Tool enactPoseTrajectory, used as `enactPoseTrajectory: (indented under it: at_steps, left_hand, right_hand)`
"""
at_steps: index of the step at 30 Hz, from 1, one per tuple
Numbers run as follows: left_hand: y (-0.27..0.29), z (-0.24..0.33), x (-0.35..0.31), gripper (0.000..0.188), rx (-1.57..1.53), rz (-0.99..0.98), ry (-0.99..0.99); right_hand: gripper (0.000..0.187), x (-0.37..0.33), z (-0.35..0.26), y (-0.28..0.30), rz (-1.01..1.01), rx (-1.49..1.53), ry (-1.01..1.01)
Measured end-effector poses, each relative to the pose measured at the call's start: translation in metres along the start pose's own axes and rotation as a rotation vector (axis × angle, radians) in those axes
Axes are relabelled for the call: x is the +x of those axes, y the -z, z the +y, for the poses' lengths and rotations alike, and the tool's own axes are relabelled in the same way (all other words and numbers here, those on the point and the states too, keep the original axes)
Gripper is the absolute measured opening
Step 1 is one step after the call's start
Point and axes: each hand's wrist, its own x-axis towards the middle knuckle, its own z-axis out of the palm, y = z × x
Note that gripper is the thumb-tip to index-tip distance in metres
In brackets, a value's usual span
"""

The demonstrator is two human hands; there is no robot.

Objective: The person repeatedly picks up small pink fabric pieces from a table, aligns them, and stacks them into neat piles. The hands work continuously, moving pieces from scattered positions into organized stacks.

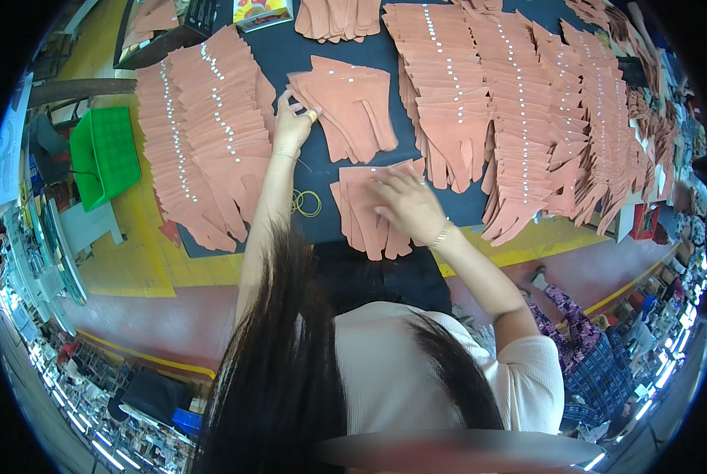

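Note:
Two small fanned piles of orange-pink, glove-shaped cut pieces lie in front of me on the dark table. My left hand (294,126) is at the left edge of the farther pile (352,107), its thumb and fingers closed on the edge of the pieces. Over the nearer pile (365,217) is my right hand (413,207), its fingers stretched out and somewhat smeared by motion. It covers the right part of that pile. Small white labels mark the upper edges of the pieces.
Long overlapping rows of similar pieces lie on the left (203,126) and right (519,118). Yellow rubber bands (306,203) rest by my left forearm. A green basket (109,154) stands left of the table (322,225). At the far left is a black box (199,24). Another person (582,340) is behind on my right.

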Motion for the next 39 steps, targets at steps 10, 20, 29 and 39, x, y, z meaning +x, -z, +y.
enactPoseTrajectory:
  at_steps: [10, 20, 29, 39]
  left_hand:
    - [-0.050, -0.058, -0.060, 0.072, 0.379, 0.211, -0.400]
    - [-0.058, -0.100, -0.076, 0.049, 0.430, 0.216, -0.554]
    - [-0.048, -0.088, -0.077, 0.041, 0.336, 0.211, -0.577]
    - [-0.040, -0.082, -0.126, 0.038, 0.525, -0.035, -0.613]
  right_hand:
    - [0.014, -0.055, -0.069, 0.236, 0.021, 1.858, 1.149]
    - [0.029, -0.063, -0.085, 0.241, -0.253, 1.866, 1.292]
    - [0.015, -0.065, -0.085, 0.243, -0.146, 1.809, 1.127]
    - [0.013, -0.063, -0.084, 0.241, -0.138, 1.705, 1.078]
